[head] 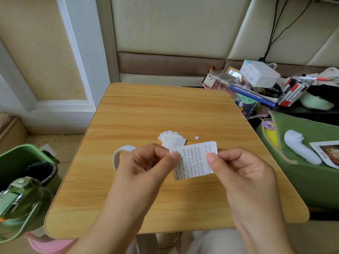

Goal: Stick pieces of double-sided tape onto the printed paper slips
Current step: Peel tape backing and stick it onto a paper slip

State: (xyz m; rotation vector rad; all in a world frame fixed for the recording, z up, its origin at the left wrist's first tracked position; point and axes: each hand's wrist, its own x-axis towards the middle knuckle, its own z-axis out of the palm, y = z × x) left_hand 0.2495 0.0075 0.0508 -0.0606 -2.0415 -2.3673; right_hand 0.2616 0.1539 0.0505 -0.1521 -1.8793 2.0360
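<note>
Head camera view, looking down at a small wooden table [165,110] where a person holds up a printed paper slip [195,160] just above the tabletop. Columns of small printed characters cover the slip, too small to read. The left hand [145,165] pinches the slip's left edge between thumb and curled fingers; the right hand [244,169] pinches its right edge the same way, thumb on top. Both wrists come up from the bottom of the frame. Behind the slip, a fanned pile of smaller printed slips [171,138] lies on the table, with a tiny white scrap [196,137] just beside it. A white roll of tape [119,154] lies on the table, partly hidden behind the left hand. To the left stand a green bin [23,158] and a green bottle [18,198]. To the right, a green bag [302,176] holds a white object, and beyond it lies clutter including a pack of marker pens [293,92] and a blue box [251,95] with lettering that cannot be read.
</note>
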